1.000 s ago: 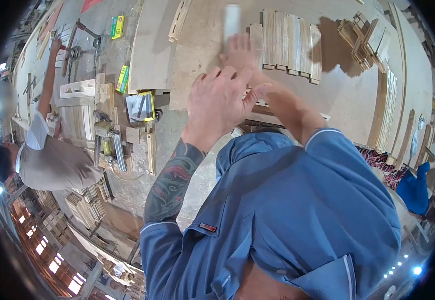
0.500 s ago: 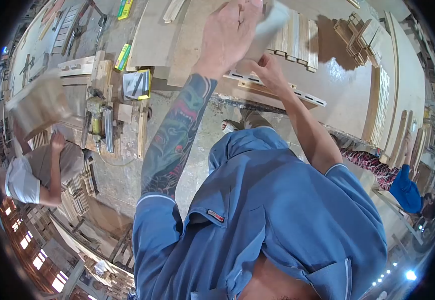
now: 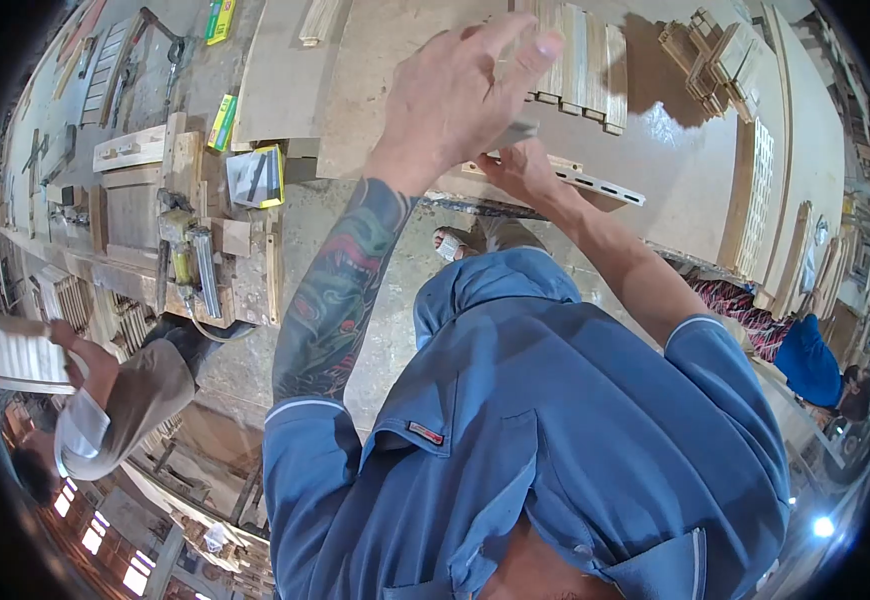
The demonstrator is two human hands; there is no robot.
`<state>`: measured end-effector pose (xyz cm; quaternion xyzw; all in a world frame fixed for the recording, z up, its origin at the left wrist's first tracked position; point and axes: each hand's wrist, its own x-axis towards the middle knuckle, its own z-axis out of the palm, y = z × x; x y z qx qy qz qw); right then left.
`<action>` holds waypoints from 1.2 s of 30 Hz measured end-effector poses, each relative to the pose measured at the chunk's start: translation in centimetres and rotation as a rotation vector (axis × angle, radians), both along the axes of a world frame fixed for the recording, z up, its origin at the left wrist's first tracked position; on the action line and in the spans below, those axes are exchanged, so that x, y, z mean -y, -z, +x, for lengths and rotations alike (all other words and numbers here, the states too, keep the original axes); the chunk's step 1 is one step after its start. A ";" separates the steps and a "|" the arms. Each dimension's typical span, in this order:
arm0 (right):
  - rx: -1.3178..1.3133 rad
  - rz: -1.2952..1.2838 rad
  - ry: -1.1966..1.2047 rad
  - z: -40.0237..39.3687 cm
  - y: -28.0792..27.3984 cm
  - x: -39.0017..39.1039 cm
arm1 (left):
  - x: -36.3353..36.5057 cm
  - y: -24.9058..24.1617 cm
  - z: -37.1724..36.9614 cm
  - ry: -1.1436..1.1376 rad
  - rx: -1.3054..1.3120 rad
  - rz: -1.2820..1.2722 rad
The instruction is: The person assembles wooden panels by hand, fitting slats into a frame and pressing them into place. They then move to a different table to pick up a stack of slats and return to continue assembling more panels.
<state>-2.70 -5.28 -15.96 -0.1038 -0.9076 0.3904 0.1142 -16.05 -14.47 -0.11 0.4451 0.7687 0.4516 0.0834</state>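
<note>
My left hand [image 3: 445, 95] is raised above the workbench with thumb and fingers apart, and I see nothing gripped in it. Just below, near the front edge of the bench, my right hand [image 3: 523, 172] has its fingers curled closed. A pale grey piece [image 3: 523, 130] shows between the two hands, mostly hidden by the left one; I cannot make out its kind. Beside the right hand lies a slotted metal strip [image 3: 605, 190]. Beyond the hands, several narrow wooden strips [image 3: 585, 70] lie side by side on the board [image 3: 355, 110].
To the right stand a stack of interlocked wood pieces [image 3: 715, 60] and a long slotted wooden stack [image 3: 750, 190]. A side bench holds a yellow-edged box [image 3: 255, 177] and a clamp-like tool [image 3: 180, 240]. Co-workers are at left [image 3: 135, 400] and right [image 3: 810, 360].
My left hand has come slightly down and left, its fingers spreading off the pale piece, which is now lower, by my right hand. The left co-worker has swung a wooden panel down and left.
</note>
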 end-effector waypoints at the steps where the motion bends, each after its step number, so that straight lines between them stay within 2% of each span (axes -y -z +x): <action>1: 0.081 0.052 -0.035 0.1 -0.5 -0.3 | 0.0 -0.3 0.1 0.030 -0.032 -0.115; 2: 0.083 0.047 -0.029 0.3 -0.7 -0.3 | -0.2 -0.6 0.2 0.060 -0.066 -0.229; 5: 0.062 0.056 -0.047 0.4 -0.1 -0.1 | -0.2 0.4 0.2 0.128 -0.211 -0.194; 7: -0.094 -0.393 0.043 0.4 0.8 0.4 | -0.1 0.3 0.2 0.160 -0.214 -0.247; 8: -0.078 -0.413 0.046 0.8 1.1 0.7 | 0.2 0.1 0.3 0.194 -0.218 -0.297; 10: 0.093 -0.037 0.033 0.4 -1.0 0.4 | 0.1 -0.7 0.1 0.202 -0.143 -0.355; 16: 0.115 0.053 0.010 -0.1 -2.2 0.7 | -0.3 -2.7 -0.6 0.159 -0.008 -0.342; 18: 0.069 0.003 0.036 -0.3 0.2 0.9 | -0.5 -2.6 0.3 0.142 0.032 -0.334; 20: 0.025 -0.041 0.045 0.1 0.8 1.1 | -1.7 -1.9 1.8 0.173 -0.097 -0.245; 21: 0.020 -0.325 0.101 0.2 -0.3 1.3 | -1.8 -1.8 2.2 0.167 -0.080 -0.252; 22: 0.009 -0.610 0.160 -0.1 -1.0 1.4 | -1.9 -1.9 2.3 0.167 -0.169 -0.362; 23: 0.018 -0.616 0.156 -0.5 -1.5 1.1 | -1.9 -1.7 2.4 0.170 -0.259 -0.471; 25: 0.091 -0.423 0.071 -0.4 -2.2 0.9 | -2.0 -0.9 2.6 0.165 -0.249 -0.494; 28: -0.040 -0.467 0.100 -0.4 0.6 1.0 | -2.8 -0.4 2.4 0.169 -0.285 -0.507; 30: -0.010 -0.409 0.066 0.2 0.7 0.3 | -2.3 -0.6 2.8 0.164 -0.331 -0.523; 32: 0.005 -0.353 0.042 -0.1 0.8 -2.3 | -1.9 -0.4 2.6 0.179 -0.156 -0.461; 34: 0.357 -0.319 0.050 0.0 1.2 -6.1 | -1.9 -0.6 2.5 0.188 -0.157 -0.477; 35: 0.348 -0.317 0.047 -0.6 1.4 -6.0 | -1.9 -0.5 2.3 0.189 -0.142 -0.501; 36: 0.470 -0.240 0.308 -1.9 0.1 -4.9 | -1.9 -0.5 2.2 0.193 -0.147 -0.504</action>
